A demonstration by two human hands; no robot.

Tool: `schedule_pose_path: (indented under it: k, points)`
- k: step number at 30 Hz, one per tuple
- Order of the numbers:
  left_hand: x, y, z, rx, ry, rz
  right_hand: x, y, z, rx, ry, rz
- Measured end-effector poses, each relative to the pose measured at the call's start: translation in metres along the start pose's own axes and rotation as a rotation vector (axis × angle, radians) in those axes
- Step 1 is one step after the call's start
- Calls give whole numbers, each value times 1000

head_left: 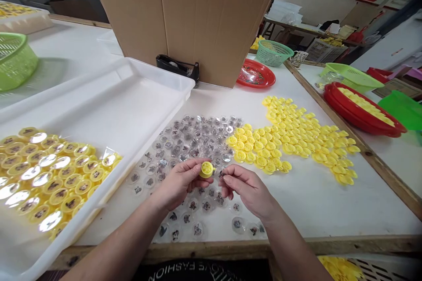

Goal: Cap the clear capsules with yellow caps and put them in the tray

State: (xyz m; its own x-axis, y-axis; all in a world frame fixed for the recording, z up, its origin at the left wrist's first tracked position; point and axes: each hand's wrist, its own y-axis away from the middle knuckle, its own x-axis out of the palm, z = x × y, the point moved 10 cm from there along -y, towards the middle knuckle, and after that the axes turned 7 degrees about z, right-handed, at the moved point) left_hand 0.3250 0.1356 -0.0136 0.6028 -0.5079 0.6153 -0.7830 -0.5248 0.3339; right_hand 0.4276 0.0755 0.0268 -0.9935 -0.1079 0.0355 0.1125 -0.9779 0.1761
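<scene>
I see my left hand [180, 182] pinching a round yellow cap [206, 169] at lower centre, my right hand [245, 186] nipping a small clear disc [222, 174] beside it. Glossy clear discs [194, 140] crowd underneath; bare white table [313, 202] lies lower right, the white tray's rim [154, 140] close left.

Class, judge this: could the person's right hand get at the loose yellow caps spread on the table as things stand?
Probably yes: the right hand is beside the yellow caps, with only bare table between.
</scene>
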Motion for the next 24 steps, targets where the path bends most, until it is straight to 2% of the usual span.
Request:
schedule_pose_path:
  k: [3, 7, 10, 13, 16, 20, 24]
  points:
    - [11, 1, 4, 2, -7, 77, 7, -4, -9, 56, -127, 0]
    - [13, 3, 4, 21, -18, 84, 2, -8, -22, 132, -82, -71]
    - [14, 3, 4, 20, -27, 84, -1, -10, -21, 128, -43, -107]
    - [16, 2, 6, 14, -25, 88, -7, -8, -13, 76, -20, -196]
    - [15, 2, 5, 27, -6, 63, -10, -3, -1, 36, 95, -274]
    - [11, 2, 4, 41, -20, 14, -3, 0, 13, 0, 276, -273]
    - [11, 1, 7, 43, -9, 10, 2, 6, 35, -127, 634, -340]
